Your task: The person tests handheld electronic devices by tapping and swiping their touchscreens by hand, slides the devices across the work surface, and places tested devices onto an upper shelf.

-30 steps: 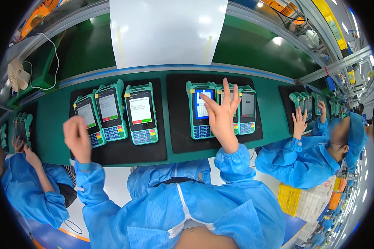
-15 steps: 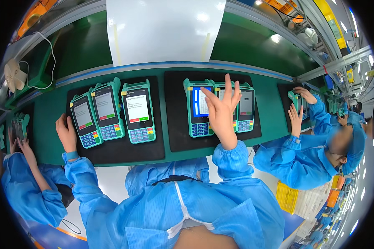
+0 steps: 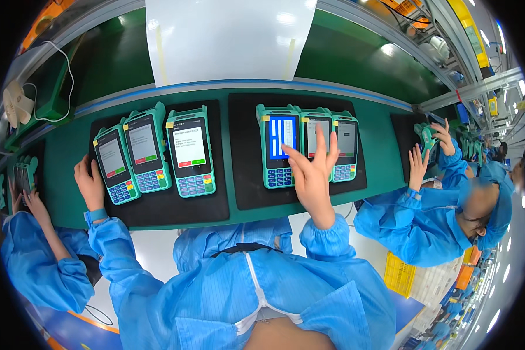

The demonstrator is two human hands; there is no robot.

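Six is avoided here: several green handheld payment terminals lie face up on two black mats. My right hand (image 3: 315, 184) is open above the right-hand mat, fingers spread. Its index fingertip is at the screen of a payment terminal (image 3: 280, 178) showing a blue and white pattern; I cannot tell whether it touches. The same hand partly covers a middle terminal (image 3: 312, 146) and borders a third terminal (image 3: 346, 149) with a grey screen. My left hand (image 3: 91, 185) rests open beside the tilted leftmost terminal (image 3: 113, 157). Two more, a terminal (image 3: 145, 146) and another terminal (image 3: 191, 149), have lit white screens.
The black left mat (image 3: 181, 214) and right mat (image 3: 251, 201) lie on a green bench (image 3: 234, 217). A white sheet (image 3: 227, 41) hangs behind. Co-workers in blue sit at left (image 3: 41, 262) and right (image 3: 414, 233), handling terminals. A yellow crate (image 3: 400, 274) stands at right.
My right hand has drawn down and its index fingertip has moved lower on the blue screen, whose white pattern has grown. My left hand stays almost where it was.
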